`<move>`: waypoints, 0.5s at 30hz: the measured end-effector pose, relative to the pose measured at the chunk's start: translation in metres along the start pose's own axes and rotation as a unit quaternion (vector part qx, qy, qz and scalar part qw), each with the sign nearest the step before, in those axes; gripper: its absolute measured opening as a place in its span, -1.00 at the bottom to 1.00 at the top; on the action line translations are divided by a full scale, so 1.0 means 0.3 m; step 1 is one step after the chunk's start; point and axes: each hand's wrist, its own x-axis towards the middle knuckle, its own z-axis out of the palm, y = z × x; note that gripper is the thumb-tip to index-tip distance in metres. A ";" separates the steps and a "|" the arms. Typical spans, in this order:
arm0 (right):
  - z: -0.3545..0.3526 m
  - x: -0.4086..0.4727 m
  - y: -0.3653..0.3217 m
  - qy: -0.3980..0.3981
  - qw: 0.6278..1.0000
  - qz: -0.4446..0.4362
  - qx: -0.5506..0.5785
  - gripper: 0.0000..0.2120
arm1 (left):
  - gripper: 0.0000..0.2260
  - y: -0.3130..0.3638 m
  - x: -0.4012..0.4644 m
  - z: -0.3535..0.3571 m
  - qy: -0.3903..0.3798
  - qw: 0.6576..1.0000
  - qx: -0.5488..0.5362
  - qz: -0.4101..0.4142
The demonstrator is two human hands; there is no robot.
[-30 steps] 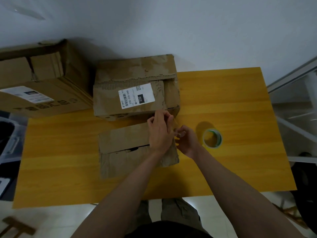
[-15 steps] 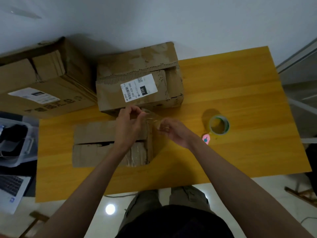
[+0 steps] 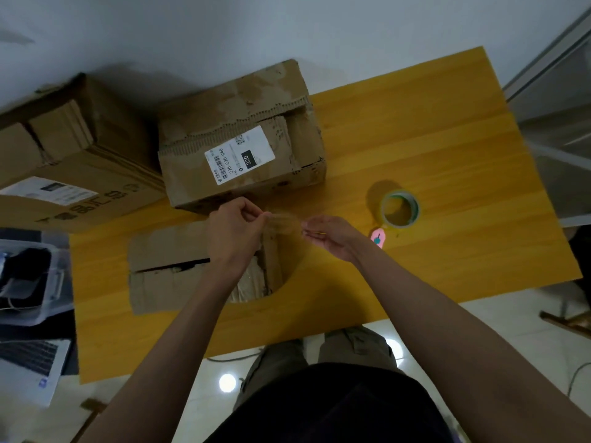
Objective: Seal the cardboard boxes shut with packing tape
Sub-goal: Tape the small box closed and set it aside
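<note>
Right now you hold a clear strip of tape [image 3: 285, 222] stretched just above the flat box [image 3: 179, 270]: your left hand [image 3: 235, 233] has a pinching grip on one end, your right hand [image 3: 329, 233] on the other. Beyond the flat box sits the labelled box [image 3: 243, 139], and to its right the tape roll [image 3: 399, 209] rests on the tabletop [image 3: 447, 155].

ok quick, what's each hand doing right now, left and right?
Left hand: fingers pinch one end of a clear tape strip held above the small box.
Right hand: fingertips pinch the strip's other end.
</note>
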 end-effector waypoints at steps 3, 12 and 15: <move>0.010 0.022 0.021 0.036 0.999 0.008 -0.028 -0.91 | -0.84 0.016 0.007 0.003 -0.019 0.998 0.055 0.003; 0.047 0.040 0.057 0.105 0.994 0.003 -0.041 -0.88 | -0.89 0.038 0.038 -0.022 -0.076 0.988 0.131 -0.032; 0.068 0.035 0.065 0.119 0.992 -0.019 -0.037 -0.84 | -0.92 0.050 0.041 -0.032 -0.107 0.984 0.133 -0.041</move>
